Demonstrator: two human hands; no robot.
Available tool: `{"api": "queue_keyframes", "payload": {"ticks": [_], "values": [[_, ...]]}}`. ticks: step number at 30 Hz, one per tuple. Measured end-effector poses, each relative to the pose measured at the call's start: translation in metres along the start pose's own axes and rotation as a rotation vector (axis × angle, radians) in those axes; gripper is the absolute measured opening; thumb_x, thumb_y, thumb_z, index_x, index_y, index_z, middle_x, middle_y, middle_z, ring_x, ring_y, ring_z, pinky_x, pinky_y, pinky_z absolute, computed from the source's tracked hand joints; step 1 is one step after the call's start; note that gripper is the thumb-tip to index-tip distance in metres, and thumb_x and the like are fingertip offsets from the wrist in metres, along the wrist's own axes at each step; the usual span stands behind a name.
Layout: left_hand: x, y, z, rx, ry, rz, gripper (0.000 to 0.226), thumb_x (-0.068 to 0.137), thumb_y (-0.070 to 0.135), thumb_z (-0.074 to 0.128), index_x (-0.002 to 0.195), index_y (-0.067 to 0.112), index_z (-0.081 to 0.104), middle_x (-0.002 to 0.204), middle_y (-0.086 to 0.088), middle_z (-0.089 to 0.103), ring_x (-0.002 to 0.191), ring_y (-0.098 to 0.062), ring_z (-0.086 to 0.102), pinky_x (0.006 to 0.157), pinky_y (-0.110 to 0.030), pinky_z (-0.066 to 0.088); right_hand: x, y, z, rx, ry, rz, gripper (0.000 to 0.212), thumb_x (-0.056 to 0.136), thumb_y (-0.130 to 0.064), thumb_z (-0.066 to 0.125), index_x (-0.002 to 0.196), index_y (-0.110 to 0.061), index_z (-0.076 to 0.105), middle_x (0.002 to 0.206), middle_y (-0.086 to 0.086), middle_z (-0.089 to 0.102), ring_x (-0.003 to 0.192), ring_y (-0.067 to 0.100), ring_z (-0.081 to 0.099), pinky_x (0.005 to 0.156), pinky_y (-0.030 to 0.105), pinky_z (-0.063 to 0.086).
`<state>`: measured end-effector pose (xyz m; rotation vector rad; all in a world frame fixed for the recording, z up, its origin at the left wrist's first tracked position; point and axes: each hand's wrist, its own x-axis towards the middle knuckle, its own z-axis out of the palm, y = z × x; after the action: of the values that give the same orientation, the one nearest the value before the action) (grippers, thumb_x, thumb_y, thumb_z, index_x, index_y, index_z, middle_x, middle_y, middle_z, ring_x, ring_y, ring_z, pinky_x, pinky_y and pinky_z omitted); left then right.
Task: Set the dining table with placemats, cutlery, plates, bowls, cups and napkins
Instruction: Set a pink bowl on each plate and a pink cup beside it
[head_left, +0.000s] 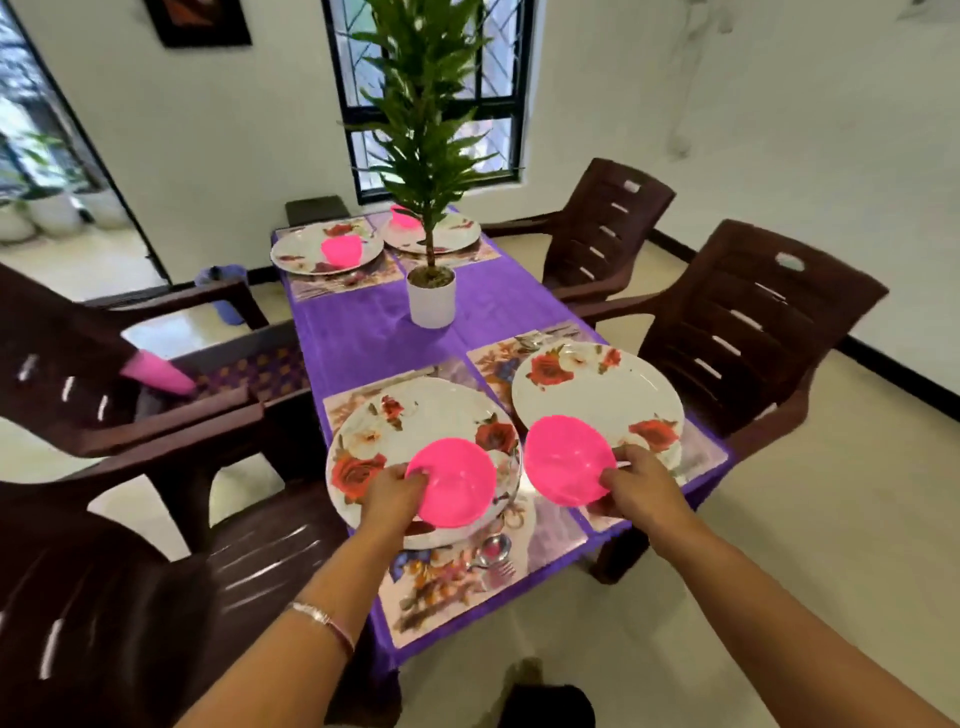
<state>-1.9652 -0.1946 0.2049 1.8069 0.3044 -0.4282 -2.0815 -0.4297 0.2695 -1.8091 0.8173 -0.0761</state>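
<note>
- The left hand (392, 491) pinched the near rim of the left pink bowl (451, 482), fingers curled over its edge, with the bowl tipped so its hollow faced the camera.
- The right hand (635, 486) gripped the right pink bowl (569, 460) the same way, at the rim nearest the person, and that bowl was tilted too.
- Each bowl hung directly over its own target: the left one above the near-left plate (415, 421), the right one above the near-right plate (597, 387), whose centre lay further away than the bowl and slightly to the right.
- So the coming move seemed to turn on a short drop and a levelling; the left bowl looked almost seated, while the right one probably needed carrying forward, away from the person, to reach its plate's middle.
- Both plates sat on floral placemats (462, 577) laid on the purple-covered surface (363, 332), with a spoon and fork (493, 558) just nearer than the left plate.
- At the far end, two more plates already carried pink bowls (341, 249), either side of a potted plant (431, 291).
- A stack of pink cups (156, 374) lay on a chair to the left, well apart from both hands.
</note>
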Motion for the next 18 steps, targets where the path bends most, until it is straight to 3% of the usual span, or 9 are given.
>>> {"api": "queue_keyframes", "payload": {"ticks": [2,3,7,10,14,18], "values": [[0.019,0.003,0.010,0.022,0.016,-0.030,0.018,0.087,0.016,0.062,0.103,0.008,0.066,0.093,-0.015,0.063,0.084,-0.037,0.063,0.059,-0.047,0.059,0.037,0.001,-0.002,-0.021,-0.013,0.015,0.042,0.088,0.003,0.048,0.129,-0.002,0.046,0.115,0.019,0.057,0.074,0.030,0.068,0.061,0.036,0.059],[0.030,0.003,0.016,0.043,0.027,-0.044,0.017,0.088,0.010,0.061,0.104,0.010,0.067,0.096,-0.015,0.063,0.083,-0.036,0.064,0.057,-0.044,0.059,0.055,0.001,-0.003,-0.037,-0.027,0.029,0.043,0.088,0.002,0.048,0.130,-0.003,0.045,0.118,0.019,0.055,0.076,0.029,0.068,0.063,0.037,0.059],[0.066,0.001,0.034,0.172,0.057,-0.099,0.037,0.084,0.000,0.059,0.118,0.011,0.066,0.107,-0.015,0.064,0.078,-0.032,0.065,0.048,-0.037,0.058,0.126,-0.003,-0.003,-0.100,-0.047,0.053,0.045,0.085,-0.002,0.051,0.129,-0.006,0.046,0.118,0.021,0.057,0.085,0.036,0.066,0.068,0.045,0.059],[0.071,0.003,0.036,0.310,0.057,-0.088,0.045,0.080,-0.003,0.056,0.121,0.013,0.064,0.108,-0.014,0.064,0.068,-0.030,0.066,0.043,-0.034,0.056,0.152,-0.005,0.000,-0.129,-0.058,0.063,0.047,0.088,-0.004,0.050,0.134,-0.007,0.043,0.124,0.017,0.052,0.093,0.034,0.063,0.061,0.035,0.057],[0.085,0.002,0.044,0.500,0.070,-0.050,0.041,0.077,0.001,0.059,0.114,0.016,0.068,0.097,-0.008,0.067,0.074,-0.030,0.067,0.057,-0.037,0.059,0.192,-0.009,0.011,-0.102,-0.070,0.138,0.049,0.087,-0.004,0.049,0.135,-0.010,0.040,0.122,0.017,0.053,0.085,0.031,0.066,0.055,0.033,0.052],[0.089,-0.001,0.051,0.676,0.037,0.007,0.036,0.077,0.006,0.058,0.109,0.018,0.071,0.097,-0.005,0.072,0.081,-0.026,0.066,0.066,-0.029,0.052,0.225,-0.017,0.023,-0.060,-0.066,0.177,0.054,0.085,0.000,0.052,0.137,-0.008,0.037,0.130,0.018,0.047,0.100,0.033,0.056,0.073,0.042,0.059]]}}
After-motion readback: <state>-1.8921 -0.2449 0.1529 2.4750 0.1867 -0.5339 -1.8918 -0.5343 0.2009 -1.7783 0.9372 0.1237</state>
